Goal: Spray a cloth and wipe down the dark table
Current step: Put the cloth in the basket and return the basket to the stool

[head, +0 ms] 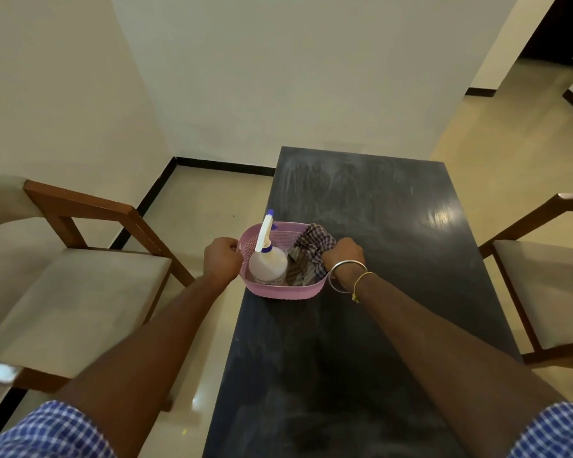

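Note:
A pink plastic basket (pixel 278 290) sits at the left edge of the dark table (pixel 377 226). Inside it stands a white spray bottle (pixel 268 264) with a blue-tipped nozzle, and beside the bottle lies a crumpled checked cloth (pixel 308 249). My left hand (pixel 221 257) is closed on the basket's left rim. My right hand (pixel 343 254) grips the right rim, where the cloth bunches against my fingers. The tabletop shows dusty, streaky smears.
A wooden chair with a beige cushion (pixel 80 285) stands left of the table. Another chair (pixel 549 285) stands on the right. The table's far end meets a pale wall (pixel 278 77). Glossy tiled floor (pixel 212 200) lies between table and left chair.

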